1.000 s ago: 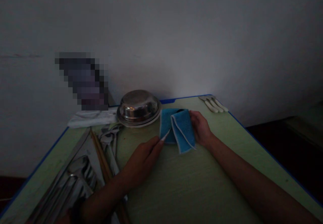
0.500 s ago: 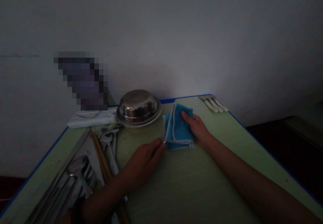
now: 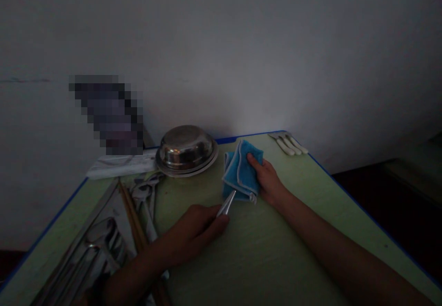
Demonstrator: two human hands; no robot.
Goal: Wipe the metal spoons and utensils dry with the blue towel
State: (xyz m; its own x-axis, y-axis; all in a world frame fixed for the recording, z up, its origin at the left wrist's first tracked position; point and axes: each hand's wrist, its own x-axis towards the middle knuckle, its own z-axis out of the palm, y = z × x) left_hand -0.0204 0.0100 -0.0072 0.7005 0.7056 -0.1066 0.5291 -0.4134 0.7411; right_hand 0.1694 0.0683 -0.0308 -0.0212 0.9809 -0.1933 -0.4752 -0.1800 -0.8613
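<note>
My right hand (image 3: 267,179) is closed on a folded blue cloth (image 3: 250,168) with pale edging, its thumb pressed on the front. My left hand (image 3: 203,230) is closed around a shiny metal utensil (image 3: 227,203). Only a narrow, tapered part of that utensil shows, pointing at the cloth's lower edge; its kind cannot be made out. Whether its tip touches the cloth is unclear. Both hands are over the pale green table (image 3: 276,251).
An upturned metal bowl (image 3: 186,145) rests on plates near the wall. Forks with white handles (image 3: 288,145) lie at the far right corner. On the left are spoons (image 3: 143,193), wooden chopsticks (image 3: 133,218), a tray of cutlery (image 3: 103,232) and a white packet (image 3: 120,164).
My left hand has drawn down a little from the cloth, so more of the metal utensil shows. The cloth's lower folds have shifted, with my right hand still gripping it.
</note>
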